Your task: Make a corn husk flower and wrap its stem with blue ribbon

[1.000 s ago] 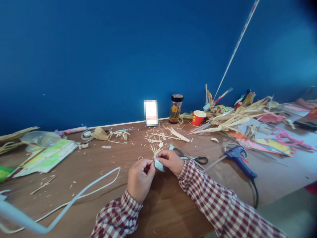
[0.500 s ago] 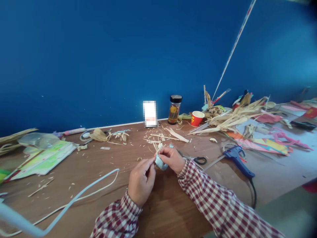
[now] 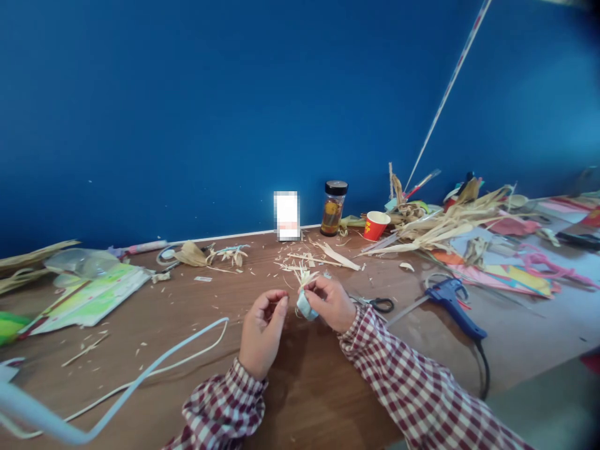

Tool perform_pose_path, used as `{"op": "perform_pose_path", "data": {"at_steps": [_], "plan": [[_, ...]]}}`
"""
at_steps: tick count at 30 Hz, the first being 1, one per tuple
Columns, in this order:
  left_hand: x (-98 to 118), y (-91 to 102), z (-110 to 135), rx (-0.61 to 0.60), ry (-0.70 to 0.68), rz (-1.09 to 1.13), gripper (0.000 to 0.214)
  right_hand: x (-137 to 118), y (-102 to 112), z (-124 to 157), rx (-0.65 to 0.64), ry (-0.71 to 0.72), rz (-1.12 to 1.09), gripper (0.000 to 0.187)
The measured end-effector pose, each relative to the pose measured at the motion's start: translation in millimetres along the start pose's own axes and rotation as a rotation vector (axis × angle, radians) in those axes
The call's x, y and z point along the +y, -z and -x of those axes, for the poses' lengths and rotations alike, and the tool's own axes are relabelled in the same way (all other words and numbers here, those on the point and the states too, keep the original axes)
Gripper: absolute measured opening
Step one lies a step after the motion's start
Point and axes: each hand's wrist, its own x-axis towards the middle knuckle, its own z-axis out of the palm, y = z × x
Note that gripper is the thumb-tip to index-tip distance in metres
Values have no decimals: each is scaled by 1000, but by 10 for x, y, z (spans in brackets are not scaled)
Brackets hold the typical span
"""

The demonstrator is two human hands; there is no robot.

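My right hand (image 3: 332,302) pinches a small light-blue bundle (image 3: 306,304) between thumb and fingers. Pale, frayed corn husk strips (image 3: 304,275) stick up out of its top. To the left of the bundle, and apart from it, is my left hand (image 3: 265,331). Its fingers are curled, with thumb tip and index finger close together; whether something thin is between them is too small to make out. Scissors (image 3: 382,304) with black handles lie just beyond my right wrist, partly hidden by it.
Husk scraps (image 3: 307,257) litter the wooden table (image 3: 225,387). A lidded jar (image 3: 333,209), a red paper cup (image 3: 375,225) and a husk pile (image 3: 445,225) stand or lie at the back. A blue glue gun (image 3: 454,306) rests right; a white cable (image 3: 154,374) crosses the left.
My left hand has drawn back left from the light-blue bundle, leaving a gap. My right hand keeps its hold, and the husk strips show more fully.
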Motion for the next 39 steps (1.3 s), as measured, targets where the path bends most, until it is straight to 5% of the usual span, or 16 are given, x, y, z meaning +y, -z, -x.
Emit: {"op": "perform_pose_path", "data": {"at_steps": [7,15,27,39], "plan": [[-25,67,-66,-220,145,299,24,45,-30,26,-263,-101,-340,16],[-9,40,-49,-187,172,420,16,-1,30,12,-407,-217,-470,29],[72,55,-22,-330,302,418,17,98,60,-3,-482,-219,-370,35],[56,29,-32,-263,230,337,21,121,93,-39,-466,-248,-266,33]]}}
